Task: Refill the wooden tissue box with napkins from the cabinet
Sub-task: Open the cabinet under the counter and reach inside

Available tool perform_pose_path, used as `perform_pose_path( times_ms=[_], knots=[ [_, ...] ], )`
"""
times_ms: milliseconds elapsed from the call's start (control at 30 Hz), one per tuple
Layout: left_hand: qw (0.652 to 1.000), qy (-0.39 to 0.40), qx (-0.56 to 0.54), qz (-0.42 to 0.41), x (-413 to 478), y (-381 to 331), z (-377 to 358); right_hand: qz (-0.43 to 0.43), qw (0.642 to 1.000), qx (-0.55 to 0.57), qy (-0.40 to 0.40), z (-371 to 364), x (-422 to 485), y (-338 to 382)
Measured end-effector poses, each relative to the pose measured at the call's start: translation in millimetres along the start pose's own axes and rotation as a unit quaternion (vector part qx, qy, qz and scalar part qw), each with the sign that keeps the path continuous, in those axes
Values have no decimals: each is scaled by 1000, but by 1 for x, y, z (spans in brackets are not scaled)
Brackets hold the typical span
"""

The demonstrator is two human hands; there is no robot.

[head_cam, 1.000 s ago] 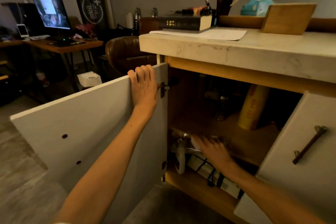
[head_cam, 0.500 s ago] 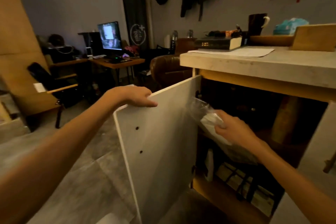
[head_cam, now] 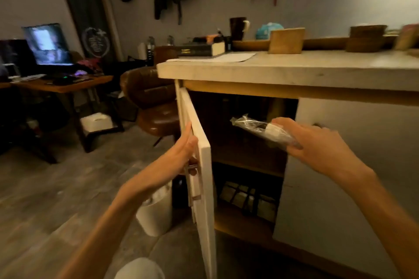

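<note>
My right hand (head_cam: 317,145) grips a clear plastic pack of white napkins (head_cam: 263,130) in front of the open cabinet (head_cam: 244,156), level with its upper shelf. My left hand (head_cam: 184,152) lies against the outer face of the white left cabinet door (head_cam: 205,176), fingers straight along its edge. The door stands nearly edge-on to me, half swung in. The wooden tissue box (head_cam: 286,40) stands upright on the grey countertop (head_cam: 294,68), above and behind the cabinet.
A thick black book (head_cam: 199,48), a paper sheet (head_cam: 217,57), a dark mug (head_cam: 238,28) and a basket (head_cam: 366,38) sit on the counter. A brown leather chair (head_cam: 149,102) and a desk with a lit monitor (head_cam: 46,44) stand left. A white bin (head_cam: 156,210) is by the door.
My right hand drew the napkin pack out of the cabinet and higher. My left hand left the door's top edge for its outer face, and the door swung toward shut.
</note>
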State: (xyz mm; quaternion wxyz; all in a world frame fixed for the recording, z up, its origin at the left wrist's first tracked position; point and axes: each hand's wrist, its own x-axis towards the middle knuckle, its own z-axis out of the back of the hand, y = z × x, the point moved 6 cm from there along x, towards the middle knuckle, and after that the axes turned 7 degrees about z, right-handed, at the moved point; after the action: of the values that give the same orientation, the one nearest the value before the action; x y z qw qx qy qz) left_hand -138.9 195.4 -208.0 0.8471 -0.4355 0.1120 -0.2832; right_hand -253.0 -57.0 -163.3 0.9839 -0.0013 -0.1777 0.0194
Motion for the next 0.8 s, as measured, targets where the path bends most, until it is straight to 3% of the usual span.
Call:
perform_pose_path(
  times_ms=[67, 367, 600, 700, 800],
  knots=[
    [995, 32, -72, 62, 18, -2, -27, -45, 999, -15, 4, 3, -21, -23],
    [997, 62, -45, -33, 62, -56, -93, -225, 968, -110, 14, 0, -86, -90],
    [995, -60, 58, -51, 106, -71, -126, -285, 955, -72, -34, 1, -95, -105],
    [952, -195, 217, -94, 133, -70, -126, -286, 954, -91, -19, -1, -92, -100],
    [918, -235, 299, -115, 164, -65, -126, -274, 955, -116, -11, -3, -82, -95]
  ],
)
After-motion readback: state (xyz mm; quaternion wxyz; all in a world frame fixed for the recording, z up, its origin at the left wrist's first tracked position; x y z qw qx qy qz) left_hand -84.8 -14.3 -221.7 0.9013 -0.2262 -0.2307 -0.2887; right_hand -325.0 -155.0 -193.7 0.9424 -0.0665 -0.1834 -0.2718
